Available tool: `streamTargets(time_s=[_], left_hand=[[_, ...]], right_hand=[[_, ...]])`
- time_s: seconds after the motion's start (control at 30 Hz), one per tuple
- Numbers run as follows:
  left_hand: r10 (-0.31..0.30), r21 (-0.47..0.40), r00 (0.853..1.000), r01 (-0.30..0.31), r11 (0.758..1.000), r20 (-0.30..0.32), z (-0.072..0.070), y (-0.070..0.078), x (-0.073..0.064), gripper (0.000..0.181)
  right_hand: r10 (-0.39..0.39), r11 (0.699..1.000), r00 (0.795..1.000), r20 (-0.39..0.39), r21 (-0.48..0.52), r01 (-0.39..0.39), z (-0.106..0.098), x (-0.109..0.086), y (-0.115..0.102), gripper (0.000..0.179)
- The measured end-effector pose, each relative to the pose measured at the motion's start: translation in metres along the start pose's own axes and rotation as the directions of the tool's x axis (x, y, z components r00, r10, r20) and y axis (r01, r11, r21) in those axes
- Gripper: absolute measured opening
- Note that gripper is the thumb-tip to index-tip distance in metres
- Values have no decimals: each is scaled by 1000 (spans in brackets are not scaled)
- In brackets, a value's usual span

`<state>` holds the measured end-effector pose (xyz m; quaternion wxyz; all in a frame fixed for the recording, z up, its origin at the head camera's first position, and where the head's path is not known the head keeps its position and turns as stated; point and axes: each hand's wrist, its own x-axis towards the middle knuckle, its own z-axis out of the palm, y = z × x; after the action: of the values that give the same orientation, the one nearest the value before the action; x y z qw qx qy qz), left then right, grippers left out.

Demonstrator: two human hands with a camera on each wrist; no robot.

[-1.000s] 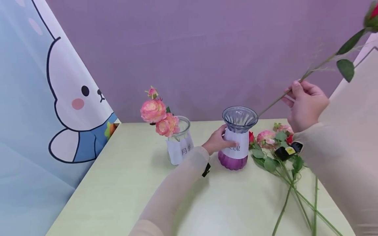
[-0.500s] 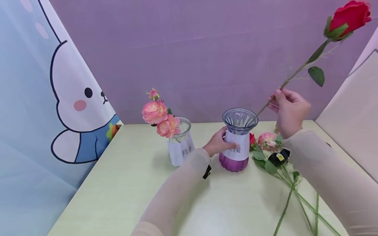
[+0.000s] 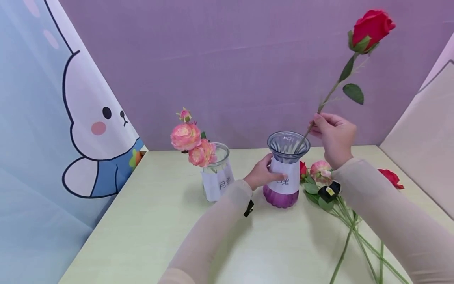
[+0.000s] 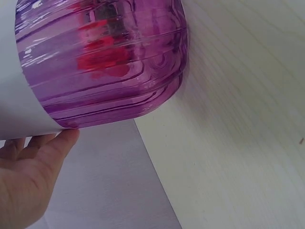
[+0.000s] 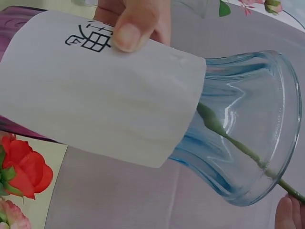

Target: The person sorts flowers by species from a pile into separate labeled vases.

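A blue-and-purple glass vase (image 3: 281, 199) with a white paper label stands on the table. My left hand (image 3: 262, 173) grips it round the label from the left side, thumb in front. Above and right of the rim, my right hand (image 3: 335, 134) pinches the stem of a red rose (image 3: 373, 31). The bloom points up and to the right, and the stem slants down into the vase. In the right wrist view the lower stem (image 5: 243, 149) shows through the clear neck (image 5: 252, 109); its tip is hidden behind the label.
A clear glass jar (image 3: 221, 152) with a paper label holds pink flowers (image 3: 186, 136), left of the vase. To the right lie loose pink and red flowers (image 3: 320, 169) with long green stems (image 3: 343, 252) crossing on the table (image 3: 142, 236). A purple backdrop (image 3: 227, 71) stands behind.
My right hand has moved left and slightly down with the rose, bringing its stem inside the vase's mouth. The left hand keeps its grip on the vase.
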<state>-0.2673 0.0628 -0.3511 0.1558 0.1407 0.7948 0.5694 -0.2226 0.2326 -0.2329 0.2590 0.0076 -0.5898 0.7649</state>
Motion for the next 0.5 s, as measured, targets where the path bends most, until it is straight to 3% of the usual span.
streamTargets(time_s=[0.17,0.27,0.33,0.43,0.5], left_hand=[[6,-7,1000,-6,1000,4,0,1,0,86],[0,-3,1000,0,1000,3,0,1,0,85],[0,-3,1000,0,1000,1,1,0,1,85],[-1,-6,1000,1,1000,4,0,-1,1,85],[0,-6,1000,0,1000,7,0,-1,1,85]], right_hand=[[-3,990,997,78,-137,13,-4,1,2,6],[21,958,992,124,-287,16,-7,1,3,15],[34,910,988,154,-414,33,-9,0,4,25],[57,806,980,189,-589,67,-11,-2,5,42],[63,740,977,205,-666,92,-11,-4,6,41]])
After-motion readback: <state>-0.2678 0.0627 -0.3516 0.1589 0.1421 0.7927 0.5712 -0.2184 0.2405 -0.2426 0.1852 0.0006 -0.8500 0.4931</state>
